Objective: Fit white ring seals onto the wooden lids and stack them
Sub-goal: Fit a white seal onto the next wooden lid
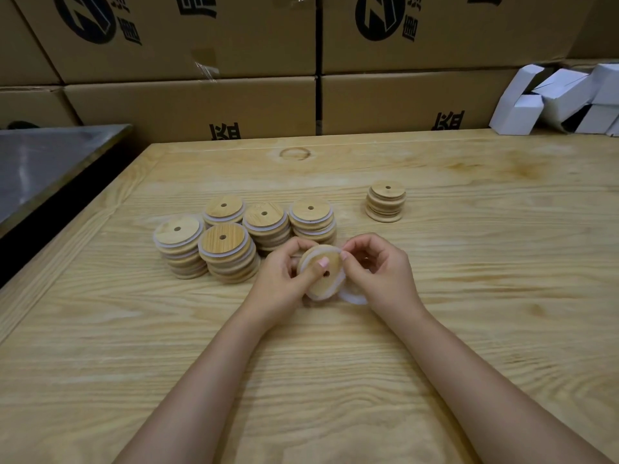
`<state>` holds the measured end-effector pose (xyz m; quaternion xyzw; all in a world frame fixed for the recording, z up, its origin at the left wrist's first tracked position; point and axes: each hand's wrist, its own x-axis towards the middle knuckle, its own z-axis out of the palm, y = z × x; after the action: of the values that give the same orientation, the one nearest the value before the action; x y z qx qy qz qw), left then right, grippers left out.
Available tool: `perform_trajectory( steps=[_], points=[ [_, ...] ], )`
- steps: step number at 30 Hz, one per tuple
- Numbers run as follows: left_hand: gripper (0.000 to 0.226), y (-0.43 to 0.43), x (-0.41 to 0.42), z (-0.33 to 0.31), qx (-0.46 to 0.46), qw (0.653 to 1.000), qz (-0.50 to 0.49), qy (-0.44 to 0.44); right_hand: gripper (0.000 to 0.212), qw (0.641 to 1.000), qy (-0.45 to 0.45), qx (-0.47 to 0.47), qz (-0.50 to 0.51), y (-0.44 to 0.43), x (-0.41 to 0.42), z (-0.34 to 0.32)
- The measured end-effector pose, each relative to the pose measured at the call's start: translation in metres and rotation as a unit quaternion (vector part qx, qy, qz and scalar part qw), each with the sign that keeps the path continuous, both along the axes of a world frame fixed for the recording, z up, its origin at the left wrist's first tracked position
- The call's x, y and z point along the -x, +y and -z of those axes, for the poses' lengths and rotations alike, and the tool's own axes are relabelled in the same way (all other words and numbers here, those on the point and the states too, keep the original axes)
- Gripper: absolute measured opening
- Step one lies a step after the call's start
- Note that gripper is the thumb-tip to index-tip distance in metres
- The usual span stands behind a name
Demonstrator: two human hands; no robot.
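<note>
Just right of sealed stacks (222, 237): left hand (279, 279) grips wooden lid (330, 287) by edge, right hand (382, 272) pinches ring seal (353, 299). Guess: lid light, stiff; seal soft, stretchy.

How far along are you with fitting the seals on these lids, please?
Done: five stacks of sealed lids stand at the left. In hand: the left hand holds a wooden lid while the right hand works a white ring seal onto its rim. Left: the smaller stack of bare lids at the right.
</note>
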<state>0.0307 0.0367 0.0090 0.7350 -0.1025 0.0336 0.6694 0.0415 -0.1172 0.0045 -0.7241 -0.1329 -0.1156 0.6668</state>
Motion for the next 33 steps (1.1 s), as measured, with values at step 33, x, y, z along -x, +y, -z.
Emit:
perform_trajectory(
  steps=[33],
  points=[
    [0.025, 0.0042, -0.0071, 0.0081, 0.036, 0.997, -0.042, -0.055, 0.015, 0.992, -0.071, 0.094, 0.048, 0.0048, 0.0037, -0.0001]
  ],
)
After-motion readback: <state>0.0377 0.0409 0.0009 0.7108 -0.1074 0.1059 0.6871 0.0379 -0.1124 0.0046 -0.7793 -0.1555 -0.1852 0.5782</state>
